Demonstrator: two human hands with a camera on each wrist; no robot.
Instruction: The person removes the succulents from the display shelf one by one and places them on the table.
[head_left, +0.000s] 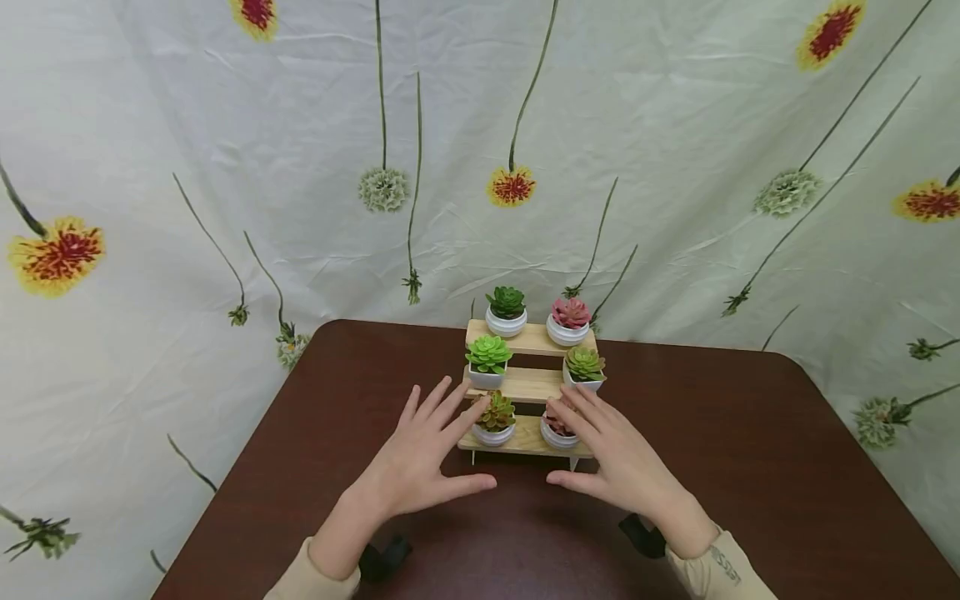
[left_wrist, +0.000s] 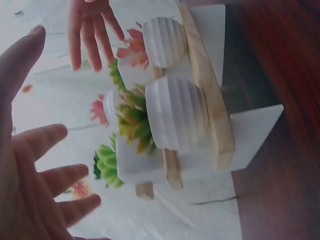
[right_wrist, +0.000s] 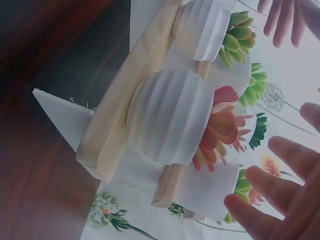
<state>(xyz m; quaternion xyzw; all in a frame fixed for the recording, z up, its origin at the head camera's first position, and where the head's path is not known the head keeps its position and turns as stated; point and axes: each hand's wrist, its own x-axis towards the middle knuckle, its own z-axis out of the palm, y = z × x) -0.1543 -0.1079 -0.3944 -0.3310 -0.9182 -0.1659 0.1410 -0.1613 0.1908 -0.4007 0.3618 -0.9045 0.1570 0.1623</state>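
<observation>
A three-tier wooden stand (head_left: pixel 528 435) holds small succulents in white pots, two on each shelf. A dark green succulent (head_left: pixel 506 302) and a pink succulent (head_left: pixel 572 313) occupy the top. On the middle shelf are a bright green succulent (head_left: pixel 489 353) and an olive-green succulent (head_left: pixel 585 364). Below them sit a yellow-red succulent (left_wrist: pixel 135 120) and a reddish succulent (right_wrist: pixel 222 125), both in ribbed pots. My left hand (head_left: pixel 420 458) hovers in front of the stand's left side, fingers spread and holding nothing. Mirroring it, my right hand (head_left: pixel 618 458) is spread at the right side, partly covering the reddish succulent.
The stand rests on a dark brown table (head_left: pixel 300 467) near its far edge. Behind hangs a pale cloth (head_left: pixel 300 125) printed with flowers. Black straps (head_left: pixel 386 558) show under both wrists.
</observation>
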